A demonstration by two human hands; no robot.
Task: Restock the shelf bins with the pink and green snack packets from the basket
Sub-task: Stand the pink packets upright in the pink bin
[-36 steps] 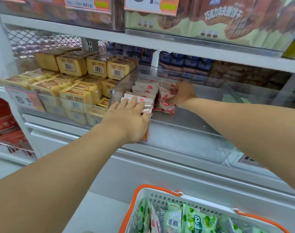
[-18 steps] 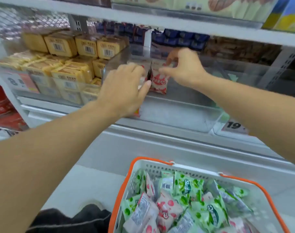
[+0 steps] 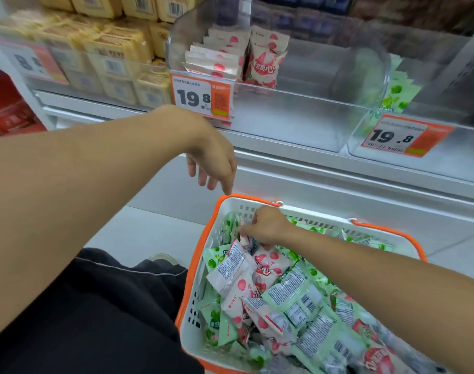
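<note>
Right hand (image 3: 268, 225) down in basket (image 3: 200, 265) at 6 o'clock, fingers pinching a pink packet (image 3: 244, 237) at the far-left corner of the pile. Left hand (image 3: 213, 163) hangs above the basket rim, fingers loose, holding nothing. Bin (image 3: 298, 117) at 12 o'clock holds a few pink packets (image 3: 263, 63); green ones (image 3: 397, 93) at 2 o'clock.

Basket (image 3: 203, 268), white with orange rim, at 5 o'clock, heaped with pink packets (image 3: 265, 268) and green packets (image 3: 298, 295) lying jumbled at all angles. Clear bin (image 3: 306, 122) at 12 o'clock holds a few pink packets at its left end, some flat-stacked, one upright. Bin at 2 o'clock (image 3: 365, 141) shows green packets inside.
</note>
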